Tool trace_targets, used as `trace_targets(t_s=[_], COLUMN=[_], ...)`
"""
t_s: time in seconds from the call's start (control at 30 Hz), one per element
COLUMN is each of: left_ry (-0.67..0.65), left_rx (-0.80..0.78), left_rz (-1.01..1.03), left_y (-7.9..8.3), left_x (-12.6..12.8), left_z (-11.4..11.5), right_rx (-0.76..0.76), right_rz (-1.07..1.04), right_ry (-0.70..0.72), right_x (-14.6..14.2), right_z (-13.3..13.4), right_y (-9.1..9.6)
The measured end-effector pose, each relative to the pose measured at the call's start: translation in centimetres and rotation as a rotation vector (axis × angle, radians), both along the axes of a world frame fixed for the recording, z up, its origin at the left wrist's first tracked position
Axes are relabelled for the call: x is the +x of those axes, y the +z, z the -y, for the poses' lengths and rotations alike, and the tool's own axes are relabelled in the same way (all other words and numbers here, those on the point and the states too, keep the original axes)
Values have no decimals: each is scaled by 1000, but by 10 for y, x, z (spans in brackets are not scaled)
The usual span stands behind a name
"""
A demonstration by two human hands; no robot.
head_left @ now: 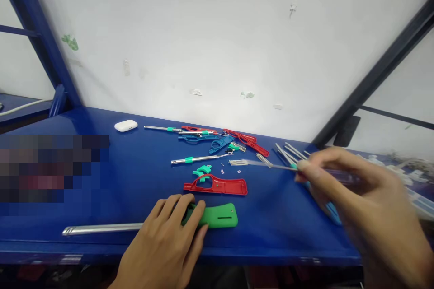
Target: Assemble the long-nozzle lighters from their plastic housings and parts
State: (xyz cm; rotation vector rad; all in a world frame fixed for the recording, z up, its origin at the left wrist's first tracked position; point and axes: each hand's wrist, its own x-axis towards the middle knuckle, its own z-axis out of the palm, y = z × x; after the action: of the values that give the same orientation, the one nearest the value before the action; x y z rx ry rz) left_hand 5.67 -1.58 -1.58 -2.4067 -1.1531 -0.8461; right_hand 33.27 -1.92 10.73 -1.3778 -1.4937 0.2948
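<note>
My left hand (169, 237) is closed over a green long-necked lighter (222, 216) lying near the table's front edge. The lighter's metal tube (101, 229) points left, and its trigger area is partly hidden under my fingers. At the right, my right hand (352, 198), smeared by motion, pinches a screwdriver (278, 165). Its thin shaft points left over the table, and its see-through handle lies mostly behind my fingers. Just beyond the green lighter is a red lighter shell half (233, 186), beside small turquoise pieces (202, 171).
Red shell halves (252, 142), blue shell halves (222, 143) and a loose metal tube (200, 159) lie farther back on the blue table (142, 185). A white earbud case (125, 125) sits back left. Several metal tubes (293, 149) are near my right hand. A white wall stands behind.
</note>
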Motion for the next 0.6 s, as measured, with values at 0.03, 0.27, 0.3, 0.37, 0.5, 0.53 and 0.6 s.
trace_targets(t_s=[0.03,0.27,0.3,0.37,0.5,0.53,0.6], left_ry=[-1,4,4,6,6,4,5], left_rx=[3,26,32,44,47,46,47], left_rz=[4,-31,-36,-42,-61,-65,-69], left_y=[-1,-2,-2,-2,-3,-3,-3], left_x=[0,-2,-2,-2,-5,-5,-5], left_z=[0,-2,-2,-2,-3,-3,-3], right_rx=[43,146,127,100,54,48,47], right_rz=[-38,187,213,224,242,248,255], right_ry=[-40,37,73,113,188,199,211], right_x=[-4,-33,-36,-40,-44,-44,-46], right_z=[0,-10,-11,-12,-12,-12,-13], right_y=[-2,-18,-19,-20,-23,-24,-24])
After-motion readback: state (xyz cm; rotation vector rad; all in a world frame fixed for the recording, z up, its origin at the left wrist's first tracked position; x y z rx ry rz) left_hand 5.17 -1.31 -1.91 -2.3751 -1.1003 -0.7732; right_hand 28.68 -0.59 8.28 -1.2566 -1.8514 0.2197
